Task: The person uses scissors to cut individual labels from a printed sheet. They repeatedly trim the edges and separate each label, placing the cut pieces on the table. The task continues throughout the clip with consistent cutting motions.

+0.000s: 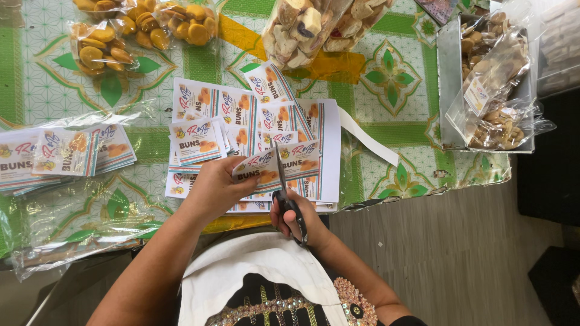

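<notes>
The left hand pinches a strip of printed labels just above the uncut label sheet on the worktop. The right hand grips black-handled scissors, blades partway through the strip. Cut labels lie left of the sheet; bagged buns lie beyond.

Loose cut labels and a label stack crowded the worktop ahead of the hands. Bags of buns and a bread bag blocked the far edge; a metal tray of packed biscuits closed the right. Bare cloth between the label sheets and the tray lay open, crossed by one paper strip.
</notes>
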